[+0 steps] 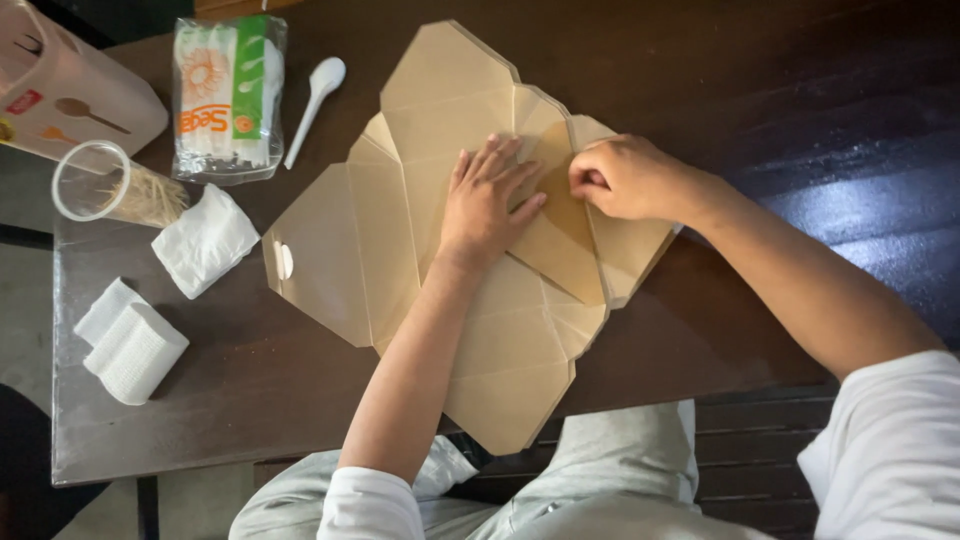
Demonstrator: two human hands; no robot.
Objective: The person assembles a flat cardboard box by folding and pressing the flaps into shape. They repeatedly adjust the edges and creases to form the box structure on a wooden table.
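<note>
A flat, unfolded brown cardboard takeaway box (390, 250) lies across the dark wooden table (250, 380), with creased flaps spread out on all sides. My left hand (485, 200) rests flat on its middle panel, fingers spread and pressing down. My right hand (630, 178) is curled at the right side of the box, pinching a folded flap (570, 215) that is partly raised over the centre.
A white plastic spoon (315, 95) and a clear bag of white spoons (225, 95) lie at the back left. A clear cup of toothpicks (115, 185) lies on its side by a carton (60, 90). Folded white napkins (205, 240) and a napkin stack (130, 345) sit left.
</note>
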